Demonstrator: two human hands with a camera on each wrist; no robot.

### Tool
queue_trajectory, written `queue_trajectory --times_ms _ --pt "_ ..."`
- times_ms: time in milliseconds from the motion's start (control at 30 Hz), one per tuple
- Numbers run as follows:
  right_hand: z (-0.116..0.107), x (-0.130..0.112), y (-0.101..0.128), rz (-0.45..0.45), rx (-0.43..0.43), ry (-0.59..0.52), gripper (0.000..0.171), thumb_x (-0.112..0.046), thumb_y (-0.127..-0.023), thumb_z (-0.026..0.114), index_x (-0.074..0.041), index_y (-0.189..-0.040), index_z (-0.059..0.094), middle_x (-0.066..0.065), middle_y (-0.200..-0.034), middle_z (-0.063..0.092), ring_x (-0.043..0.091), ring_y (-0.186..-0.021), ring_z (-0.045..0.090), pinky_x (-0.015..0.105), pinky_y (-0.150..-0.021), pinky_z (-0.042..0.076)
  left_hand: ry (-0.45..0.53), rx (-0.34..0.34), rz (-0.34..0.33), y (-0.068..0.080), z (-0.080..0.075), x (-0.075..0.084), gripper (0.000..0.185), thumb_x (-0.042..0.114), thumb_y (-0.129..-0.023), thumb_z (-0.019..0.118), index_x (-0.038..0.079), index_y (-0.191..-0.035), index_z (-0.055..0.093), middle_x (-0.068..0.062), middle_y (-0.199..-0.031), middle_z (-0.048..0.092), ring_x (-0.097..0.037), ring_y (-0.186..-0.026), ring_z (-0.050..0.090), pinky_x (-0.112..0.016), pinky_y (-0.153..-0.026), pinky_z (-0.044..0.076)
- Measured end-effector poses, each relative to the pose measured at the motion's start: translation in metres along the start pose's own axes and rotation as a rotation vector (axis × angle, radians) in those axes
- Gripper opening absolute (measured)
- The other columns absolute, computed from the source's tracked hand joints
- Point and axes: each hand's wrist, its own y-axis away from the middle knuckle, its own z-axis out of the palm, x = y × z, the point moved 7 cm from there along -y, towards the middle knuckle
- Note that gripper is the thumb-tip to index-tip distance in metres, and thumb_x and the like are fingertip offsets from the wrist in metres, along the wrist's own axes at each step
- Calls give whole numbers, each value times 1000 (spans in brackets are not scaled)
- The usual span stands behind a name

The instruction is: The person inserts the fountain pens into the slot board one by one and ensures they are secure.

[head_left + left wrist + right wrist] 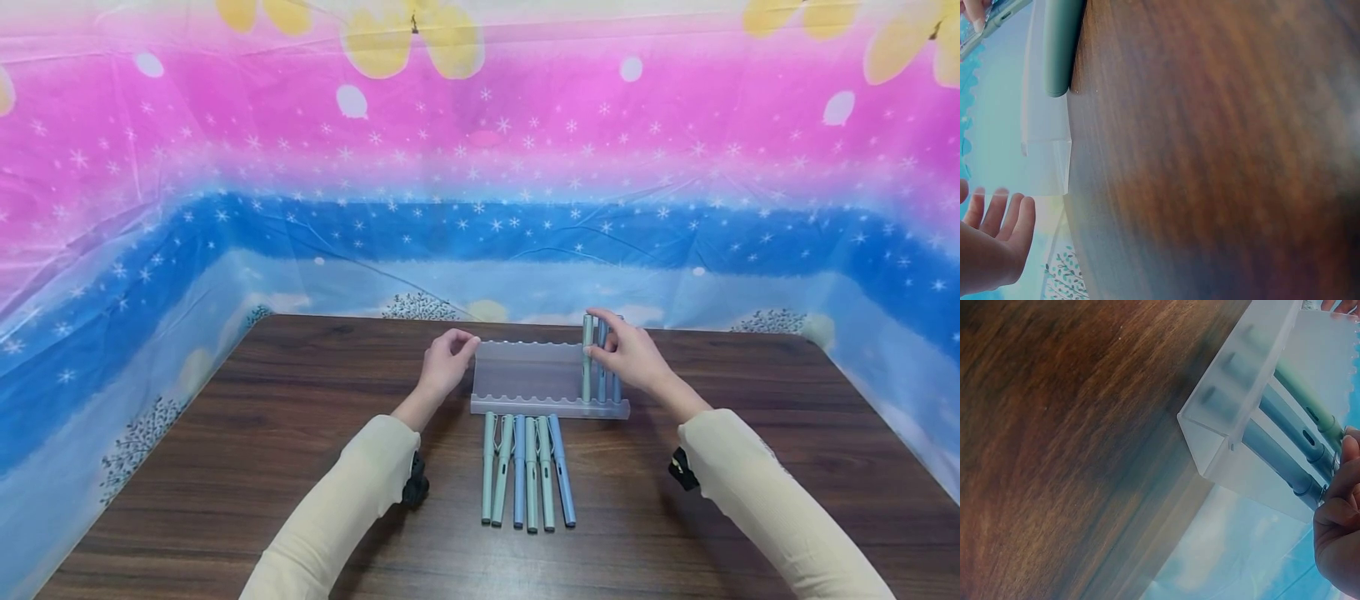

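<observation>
A clear plastic pen rack [528, 371] with scalloped notches stands on the table. My left hand [448, 361] pinches its upper left corner; in the left wrist view the fingers of that hand [997, 244] lie along the rack's side edge. With thumb and index finger my right hand [630, 354] grips a green pen [587, 358], which stands upright in the rack. Two blue pens [1279, 456] stand in the slots to the right of it, partly behind the right hand in the head view. Their lower ends show through the rack's frosted front lip [1235, 375].
In front of the rack lies a row of several green and blue pens [532, 475], side by side on the dark wooden table [300, 467]. A printed pink and blue cloth [480, 225] hangs around the table's back and sides.
</observation>
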Motion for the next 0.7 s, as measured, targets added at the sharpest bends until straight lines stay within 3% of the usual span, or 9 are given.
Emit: queue_trajectory --times_ms 700 --pt "-2 1 0 1 -14 -26 62 -17 -84 61 -11 -137 29 1 -56 49 17 -45 42 31 -44 37 0 -1 -13 0 0 0 20 20 -88 54 1 -96 59 -11 -88 60 -30 -80 58 -32 -68 47"
